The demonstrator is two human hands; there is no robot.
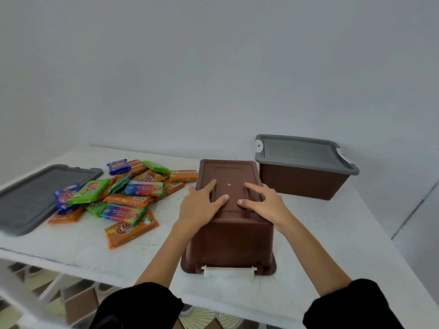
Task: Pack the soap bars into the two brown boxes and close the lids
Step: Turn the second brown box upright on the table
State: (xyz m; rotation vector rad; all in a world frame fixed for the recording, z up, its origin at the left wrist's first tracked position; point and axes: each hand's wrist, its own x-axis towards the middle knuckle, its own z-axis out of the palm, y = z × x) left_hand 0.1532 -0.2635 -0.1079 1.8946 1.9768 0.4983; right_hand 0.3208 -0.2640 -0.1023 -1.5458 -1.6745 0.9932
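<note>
The left hand (204, 203) and right hand (263, 200) lie flat on the upturned box (230, 241), grip released. Best take its long sides and flip it upright beside the soaps (128, 195).

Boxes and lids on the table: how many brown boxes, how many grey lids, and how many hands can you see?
Brown boxes: 2 (upside-down box, lidded box)
Grey lids: 2 (closed lid on the lidded box, loose lid lying flat on the left)
Hands: 2 (left hand, right hand, both resting on the upside-down box)
Total: 6
</note>
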